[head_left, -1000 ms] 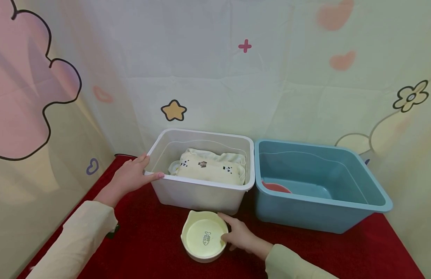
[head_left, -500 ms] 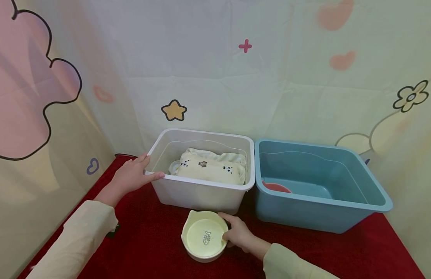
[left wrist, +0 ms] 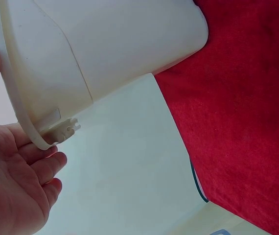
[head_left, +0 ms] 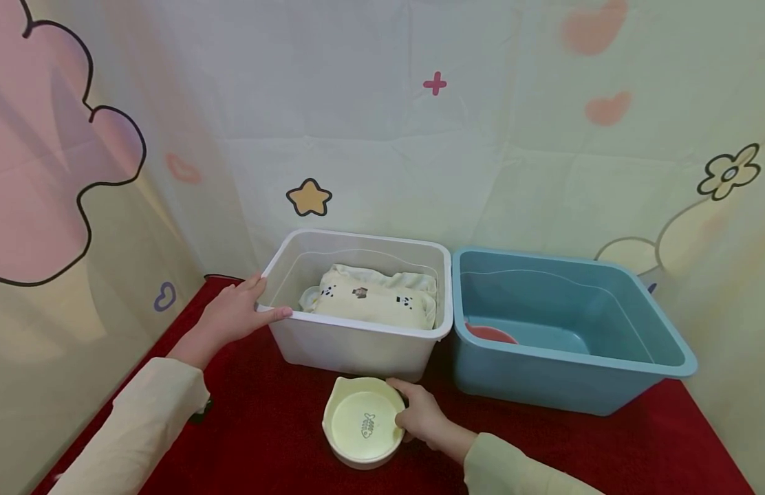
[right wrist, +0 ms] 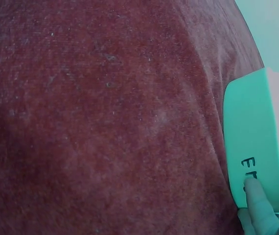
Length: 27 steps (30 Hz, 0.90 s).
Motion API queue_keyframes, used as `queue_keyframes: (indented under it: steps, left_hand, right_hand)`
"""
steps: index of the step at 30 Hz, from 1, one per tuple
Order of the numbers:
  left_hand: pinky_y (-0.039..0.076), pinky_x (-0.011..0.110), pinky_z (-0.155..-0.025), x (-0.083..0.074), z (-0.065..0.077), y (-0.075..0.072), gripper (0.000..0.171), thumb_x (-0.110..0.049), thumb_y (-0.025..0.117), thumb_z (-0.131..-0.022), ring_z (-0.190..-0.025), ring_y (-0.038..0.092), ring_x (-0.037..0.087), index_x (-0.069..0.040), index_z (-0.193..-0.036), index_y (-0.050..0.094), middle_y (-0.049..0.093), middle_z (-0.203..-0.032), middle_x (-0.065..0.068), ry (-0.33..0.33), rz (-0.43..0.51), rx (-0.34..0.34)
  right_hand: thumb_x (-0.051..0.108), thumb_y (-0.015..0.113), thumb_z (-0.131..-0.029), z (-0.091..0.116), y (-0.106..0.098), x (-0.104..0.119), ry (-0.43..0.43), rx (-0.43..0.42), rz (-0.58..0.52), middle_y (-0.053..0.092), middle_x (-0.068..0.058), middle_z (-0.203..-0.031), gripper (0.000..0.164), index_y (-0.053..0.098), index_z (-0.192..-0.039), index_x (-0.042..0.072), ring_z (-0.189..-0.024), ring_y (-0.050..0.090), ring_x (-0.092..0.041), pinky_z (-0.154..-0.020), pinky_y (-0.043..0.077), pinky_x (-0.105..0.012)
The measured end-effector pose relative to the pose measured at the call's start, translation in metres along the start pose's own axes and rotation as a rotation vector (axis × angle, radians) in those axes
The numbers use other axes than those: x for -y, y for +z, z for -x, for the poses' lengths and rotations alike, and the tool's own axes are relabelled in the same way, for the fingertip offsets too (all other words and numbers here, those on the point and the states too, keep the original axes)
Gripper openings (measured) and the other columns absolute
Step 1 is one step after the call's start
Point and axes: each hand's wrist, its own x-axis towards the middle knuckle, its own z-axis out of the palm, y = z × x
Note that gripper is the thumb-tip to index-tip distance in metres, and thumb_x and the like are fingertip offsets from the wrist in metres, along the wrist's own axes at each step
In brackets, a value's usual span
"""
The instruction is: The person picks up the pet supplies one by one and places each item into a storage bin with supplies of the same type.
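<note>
In the head view a pale yellow pet bowl (head_left: 354,443), with pointed ears on its rim and a fishbone drawing inside, is at the front of the red cloth. My right hand (head_left: 426,416) pinches its right side, thumb inside the rim and fingers outside. Dark letters on the wall of the bowl (right wrist: 254,117) show in the right wrist view beside my fingers. My left hand (head_left: 234,309) grips the front left corner of a white plastic bin (head_left: 351,347). In the left wrist view, fingers (left wrist: 46,169) curl at the rim of that bin (left wrist: 129,39).
Inside the white bin lies a cream pillow (head_left: 370,299) with small animal prints. A blue bin (head_left: 543,375) stands close on its right, with a red rounded item (head_left: 490,334) in it. A patterned curtain (head_left: 382,137) hangs behind. Something small and dark (head_left: 201,412) lies by my left sleeve.
My right hand's fingers have drawn in against the bowl's outer wall. The bowl has shifted very slightly. My left hand stays on the bin's corner.
</note>
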Motion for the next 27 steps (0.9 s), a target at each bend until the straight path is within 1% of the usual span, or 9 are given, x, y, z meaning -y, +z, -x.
queue_keyframes:
  steps: [5, 9, 19, 27]
  left_hand:
    - [0.037, 0.06, -0.088, 0.0001, -0.0001, 0.0005, 0.101, -0.076, 0.042, -0.069, -0.119, 0.037, 0.041, -0.008, -0.14, 0.023, 0.029, -0.14, 0.021, 0.008, -0.006, -0.008]
    - [0.038, 0.06, -0.087, -0.0003, 0.0002, 0.0007, 0.099, -0.075, 0.044, -0.069, -0.117, 0.04, 0.04, -0.007, -0.139, 0.025, 0.031, -0.139, 0.021, 0.014, 0.003, -0.013]
    - [0.035, 0.062, -0.088, -0.0015, 0.0011, 0.0002, 0.099, -0.074, 0.043, -0.07, -0.121, 0.034, 0.043, -0.006, -0.14, 0.023, 0.026, -0.142, 0.022, 0.003, -0.004, -0.002]
    - [0.034, 0.062, -0.089, -0.0019, 0.002, -0.0012, 0.099, -0.074, 0.043, -0.071, -0.122, 0.032, 0.044, -0.006, -0.14, 0.022, 0.024, -0.142, 0.023, 0.001, -0.006, 0.003]
  right_hand:
    - [-0.021, 0.046, -0.064, -0.0011, 0.0011, 0.0008, 0.012, -0.013, 0.016, 0.043, -0.024, -0.128, 0.07, 0.042, -0.13, 0.001, -0.06, 0.058, -0.019, -0.044, 0.051, -0.032]
    - [-0.021, 0.046, -0.063, -0.0012, 0.0002, 0.0015, 0.025, -0.014, 0.02, 0.044, -0.022, -0.128, 0.07, 0.043, -0.13, 0.002, -0.06, 0.058, -0.019, -0.043, 0.051, -0.032]
    - [-0.022, 0.045, -0.062, -0.0005, -0.0041, 0.0021, 0.033, 0.0, -0.028, 0.047, -0.026, -0.126, 0.07, 0.044, -0.128, 0.001, -0.059, 0.061, -0.019, -0.044, 0.051, -0.033]
    - [-0.022, 0.044, -0.062, 0.003, -0.0062, 0.0031, 0.03, 0.003, -0.035, 0.046, -0.026, -0.126, 0.069, 0.046, -0.127, 0.0, -0.059, 0.062, -0.02, -0.044, 0.051, -0.034]
